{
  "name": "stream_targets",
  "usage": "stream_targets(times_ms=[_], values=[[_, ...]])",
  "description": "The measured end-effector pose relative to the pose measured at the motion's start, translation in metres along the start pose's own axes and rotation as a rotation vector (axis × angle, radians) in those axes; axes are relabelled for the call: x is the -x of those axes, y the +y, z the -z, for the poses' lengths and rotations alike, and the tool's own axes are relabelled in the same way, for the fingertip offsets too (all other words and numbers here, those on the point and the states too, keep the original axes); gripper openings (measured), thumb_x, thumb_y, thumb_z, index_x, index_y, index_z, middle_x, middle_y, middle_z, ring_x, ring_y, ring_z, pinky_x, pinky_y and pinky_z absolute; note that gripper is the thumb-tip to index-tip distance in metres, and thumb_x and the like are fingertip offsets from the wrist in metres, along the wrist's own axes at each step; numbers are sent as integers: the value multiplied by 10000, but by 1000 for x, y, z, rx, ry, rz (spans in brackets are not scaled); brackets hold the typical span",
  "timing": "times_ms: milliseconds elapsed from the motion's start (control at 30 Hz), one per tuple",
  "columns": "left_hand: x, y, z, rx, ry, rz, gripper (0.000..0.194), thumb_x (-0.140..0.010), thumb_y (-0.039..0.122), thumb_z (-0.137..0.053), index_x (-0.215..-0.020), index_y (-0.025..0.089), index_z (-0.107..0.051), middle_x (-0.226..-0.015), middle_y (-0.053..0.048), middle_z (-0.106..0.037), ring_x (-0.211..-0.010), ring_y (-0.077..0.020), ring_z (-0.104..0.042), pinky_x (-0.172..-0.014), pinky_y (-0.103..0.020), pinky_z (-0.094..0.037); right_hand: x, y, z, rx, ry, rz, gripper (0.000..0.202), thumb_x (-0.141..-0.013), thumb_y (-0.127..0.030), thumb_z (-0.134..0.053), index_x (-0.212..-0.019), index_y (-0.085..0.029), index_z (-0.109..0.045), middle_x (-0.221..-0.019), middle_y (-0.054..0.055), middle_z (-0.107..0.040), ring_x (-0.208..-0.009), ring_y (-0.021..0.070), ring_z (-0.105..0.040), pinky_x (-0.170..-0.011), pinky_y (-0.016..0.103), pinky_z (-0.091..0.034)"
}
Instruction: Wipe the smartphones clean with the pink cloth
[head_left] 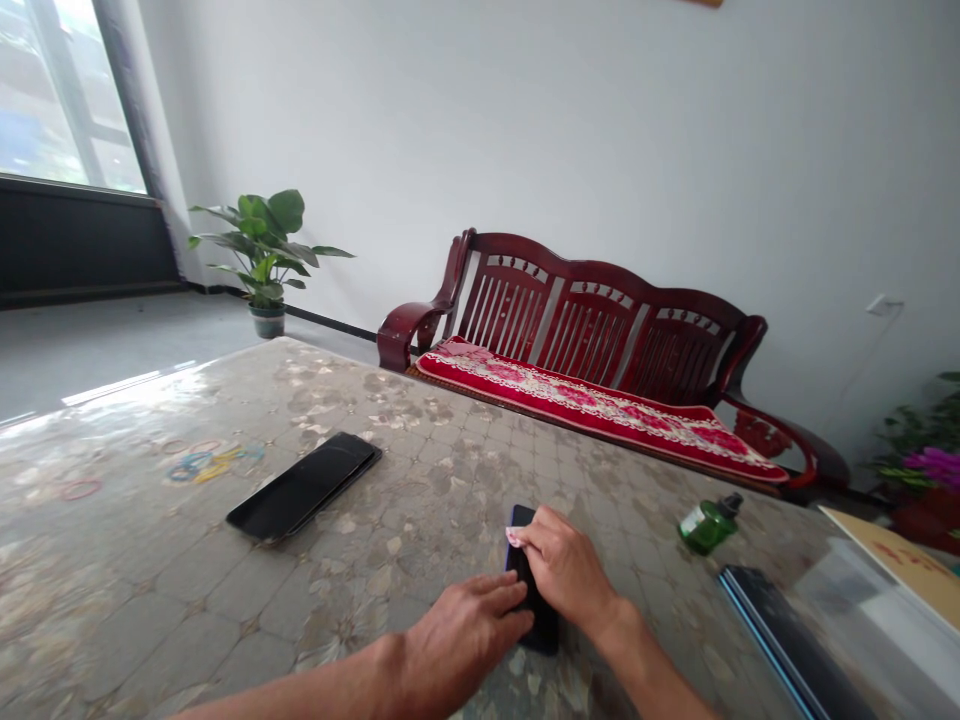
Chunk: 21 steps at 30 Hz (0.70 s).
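The single head view looks forward and down across the near tabletop (420, 520) toward a bench (585, 330).

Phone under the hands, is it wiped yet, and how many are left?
The phone is in hand: the left hand rests on it while the right hand holds a wipe at its edge. Of the left stack and right stack, one may be done and one left, but both look dark, so I can't tell which.
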<state>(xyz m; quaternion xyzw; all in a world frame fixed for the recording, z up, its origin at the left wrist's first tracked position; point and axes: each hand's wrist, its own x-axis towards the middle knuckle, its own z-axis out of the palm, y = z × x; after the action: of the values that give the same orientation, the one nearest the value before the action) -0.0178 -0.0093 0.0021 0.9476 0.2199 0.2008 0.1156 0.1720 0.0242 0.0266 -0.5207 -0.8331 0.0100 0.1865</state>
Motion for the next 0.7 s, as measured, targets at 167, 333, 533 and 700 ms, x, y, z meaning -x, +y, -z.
stream_targets(times_ms=[167, 333, 533, 700], values=[[1, -2, -3, -1, 16, -6, 165, -943, 125, -520, -1073, 172, -610, -1185, -90, -651, -1208, -231, -573, -1074, -302, -424, -9, 14, 1, 8, 65, -138, 265, -953, -152, -485, -841, -229, -712, -840, 22, -632, -804, 137, -613, -742, 210, -434], [1, -2, -5, -1, 10, -2, 169, -954, 129, -509, -1083, 178, -607, -1207, -84, -645, -1219, -220, -569, -1089, -292, -406, -6, 18, 3, -8, 65, -158, 263, -950, -162, -492, -795, -217, -698, -821, 23, -620, -795, 139, -618, -733, 218, -437], [-1, 1, -1, 0, 5, 8, 122, -955, 148, -517, -1019, 183, -615, -1062, -62, -673, -1125, -222, -615, -1041, -311, -455, 21, 10, 7, -98, 7, -55, 237, -932, -156, -493, -864, -234, -706, -845, 17, -614, -820, 134, -612, -726, 207, -444], [1, -2, -3, 11, 25, 1, 174, -968, 136, -481, -1072, 189, -611, -1182, -82, -656, -1216, -224, -575, -1077, -316, -427, 8, 20, 6, -56, 40, -122, 283, -950, -166, -442, -866, -230, -705, -864, 33, -634, -844, 142, -619, -780, 218, -460]])
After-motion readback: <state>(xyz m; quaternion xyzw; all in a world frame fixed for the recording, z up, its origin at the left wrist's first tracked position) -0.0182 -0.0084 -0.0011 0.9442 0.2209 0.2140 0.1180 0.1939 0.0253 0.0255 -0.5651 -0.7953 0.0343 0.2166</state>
